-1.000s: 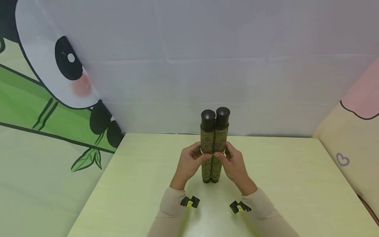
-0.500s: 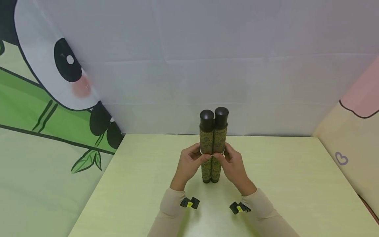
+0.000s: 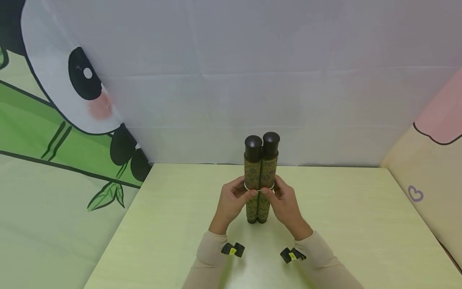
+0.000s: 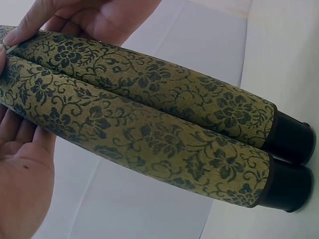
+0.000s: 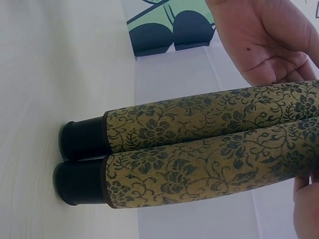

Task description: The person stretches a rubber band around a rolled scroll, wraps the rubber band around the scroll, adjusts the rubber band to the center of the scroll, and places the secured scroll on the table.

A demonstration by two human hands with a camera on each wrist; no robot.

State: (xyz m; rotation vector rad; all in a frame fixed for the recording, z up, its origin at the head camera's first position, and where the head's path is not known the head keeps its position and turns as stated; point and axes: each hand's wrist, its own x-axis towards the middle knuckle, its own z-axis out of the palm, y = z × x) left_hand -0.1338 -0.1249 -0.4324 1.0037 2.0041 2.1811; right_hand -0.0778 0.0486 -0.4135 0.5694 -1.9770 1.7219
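Observation:
Two scroll rolls stand side by side on the table, covered in gold-green brocade with dark flowers. Each has a dark rounded knob at the top; their black lower ends meet the tabletop in the left wrist view. Around their middle runs a thin white band. My left hand holds the rolls from the left, thumb in front at the band. From the right, my right hand grips them the same way, its thumb tip close to the other. The fingers behind the rolls are mostly hidden.
A pale yellow-green table extends to both sides. Behind it hangs a light grey cloth backdrop, with cartoon-printed panels at left and right. Small black devices with yellow marks are on both wrists.
Both hands keep the same hold on the scroll rolls at the white band. The head view shifts only very slightly.

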